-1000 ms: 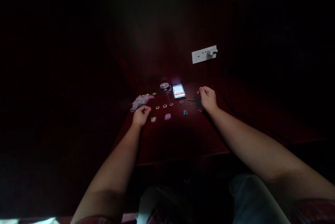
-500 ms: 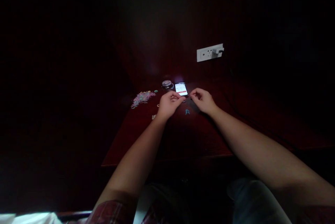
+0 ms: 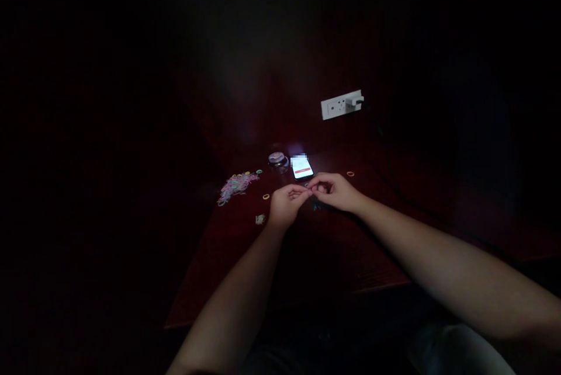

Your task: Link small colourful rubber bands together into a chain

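Note:
My left hand (image 3: 286, 204) and my right hand (image 3: 336, 192) meet at the fingertips just in front of a lit phone (image 3: 303, 172). Both are closed in a pinch, and whatever lies between the fingers is too small and dark to make out. Partly behind my right hand is a small blue bunch of bands (image 3: 316, 207). To the left of my left hand lie a single yellow band (image 3: 266, 196) and a pale bunch of bands (image 3: 260, 219). Farther left is a loose heap of colourful small elastic bands (image 3: 238, 186).
A small lidded jar (image 3: 277, 161) stands left of the phone. One orange-pink band (image 3: 350, 174) lies beyond my right hand. On the wall is a socket (image 3: 342, 105) with a plug and a dark cable. The dark red table (image 3: 315, 264) ends near my forearms.
My hands were apart and now touch at the fingertips. The orange-pink band at the right has come into sight. The whole scene sits lower in view as the head shifted.

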`<state>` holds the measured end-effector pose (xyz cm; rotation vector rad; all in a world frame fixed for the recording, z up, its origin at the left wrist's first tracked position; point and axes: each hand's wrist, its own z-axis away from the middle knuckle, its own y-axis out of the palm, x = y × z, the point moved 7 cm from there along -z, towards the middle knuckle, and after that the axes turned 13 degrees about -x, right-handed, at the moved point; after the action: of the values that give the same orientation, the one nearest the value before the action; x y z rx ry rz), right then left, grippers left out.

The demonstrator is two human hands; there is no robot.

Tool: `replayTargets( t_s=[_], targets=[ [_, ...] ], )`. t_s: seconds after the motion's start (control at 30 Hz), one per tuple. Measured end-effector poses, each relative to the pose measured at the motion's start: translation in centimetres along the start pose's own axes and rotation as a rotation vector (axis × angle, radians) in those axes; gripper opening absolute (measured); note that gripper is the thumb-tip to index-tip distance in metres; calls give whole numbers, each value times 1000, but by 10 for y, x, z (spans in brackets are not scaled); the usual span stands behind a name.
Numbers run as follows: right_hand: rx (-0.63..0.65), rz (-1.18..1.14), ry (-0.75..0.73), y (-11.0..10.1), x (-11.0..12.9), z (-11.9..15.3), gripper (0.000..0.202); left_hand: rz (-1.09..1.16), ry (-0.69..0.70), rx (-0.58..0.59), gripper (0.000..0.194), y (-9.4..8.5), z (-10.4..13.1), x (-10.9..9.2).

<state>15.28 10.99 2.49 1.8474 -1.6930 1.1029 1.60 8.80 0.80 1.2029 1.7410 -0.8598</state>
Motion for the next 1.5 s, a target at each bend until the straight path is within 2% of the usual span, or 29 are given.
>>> replayTargets(
  t_s=[0.13,0.33,0.5,0.7,0.9,1.2,1.33,1.5],
  targets=[
    [-38,-11,54,0,-8,-1,22,-8,2,27,16,1,0,2],
    [-107,45,-39,-6,-9,-5,18,-5,18,61,19,4,1,5],
    [-107,58,-42,-6,-10,-5,14,-38,101,69,22,5,1,4],
    [-111,89,-31,-7,-7,-5,14,-133,184,59,15,3,0,-2],
    [-104,124,-41,-8,-5,-5,15,-196,234,38,11,0,1,-6],
    [-101,144,-59,-10,-11,-5,16,-329,353,-38,8,-5,2,-24],
    [-119,122,-43,-10,-8,-5,17,-334,352,-67,7,-7,2,-24],
    [-54,78,-11,-3,-7,-2,21,-322,357,-88,6,-8,1,-21]
  ],
)
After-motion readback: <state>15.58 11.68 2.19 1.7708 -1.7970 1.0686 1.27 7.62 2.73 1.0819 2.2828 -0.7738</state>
